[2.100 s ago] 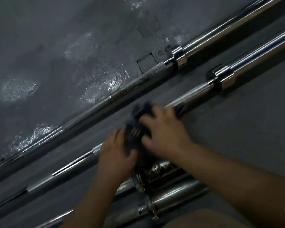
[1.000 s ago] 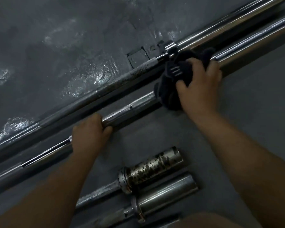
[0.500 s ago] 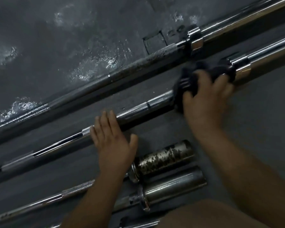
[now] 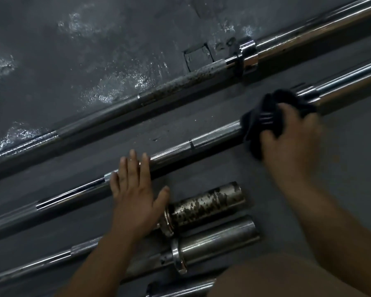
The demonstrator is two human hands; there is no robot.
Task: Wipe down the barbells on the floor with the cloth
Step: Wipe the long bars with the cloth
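Curled fingers of the right hand [image 4: 291,138] grip a dark cloth [image 4: 263,118] and press it onto the shaft of the middle barbell [image 4: 201,144]. The left hand [image 4: 135,189] holds nothing. It lies flat with straight fingers, fingertips over that same shaft and palm toward the near side.

Grey floor [image 4: 341,168] carries everything, and its far edge meets a dark, glossy wall [image 4: 51,50]. Along that far edge lies the far barbell [image 4: 180,84], running from the left edge up to the far right corner, with a rough, speckled stretch of shaft beside its shiny collar. The middle barbell lies just beside it and parallel, bright and knurled, its thick sleeve reaching toward the right edge.

Nearer the near edge, two more bars lie on the same slant. The rust-spotted barbell [image 4: 206,202] shows a blotched sleeve, and its collar sits just beside the left thumb. The plain grey barbell [image 4: 219,239] lies just beside it on the near side, its sleeve end slightly further right.

The cloth is bunched round the middle shaft right against the collar, one pale striped patch showing between the fingers.
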